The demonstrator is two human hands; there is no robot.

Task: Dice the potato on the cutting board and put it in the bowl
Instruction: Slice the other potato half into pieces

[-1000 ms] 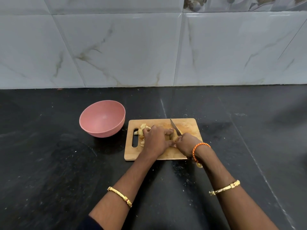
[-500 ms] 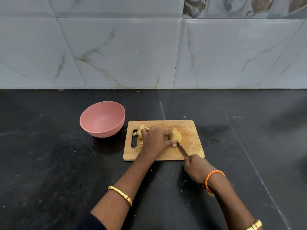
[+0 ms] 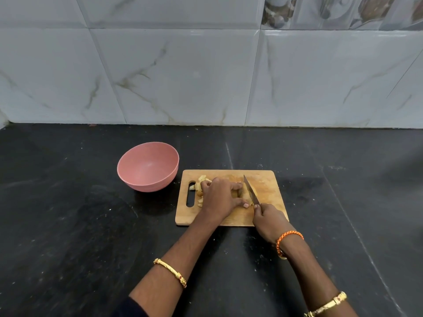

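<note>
A wooden cutting board (image 3: 267, 179) lies on the black counter. On it, my left hand (image 3: 220, 195) holds the potato (image 3: 246, 193), fingers curled over it so most of it is hidden. My right hand (image 3: 269, 221) grips the handle of a knife (image 3: 251, 189); its blade lies across the potato's right side, tip pointing away from me. Several cut potato pieces (image 3: 201, 181) lie by the board's handle slot, left of my left hand. The pink bowl (image 3: 148, 167) stands to the left of the board and looks empty.
The black stone counter (image 3: 68, 225) stretches wide to both sides and toward me. A marbled tile wall (image 3: 206, 76) closes off the back. The board's handle slot (image 3: 190, 194) faces the bowl.
The knife drew back toward me off the potato, then moved forward again over it. My left hand stayed on the potato. The camera tilted slightly.
</note>
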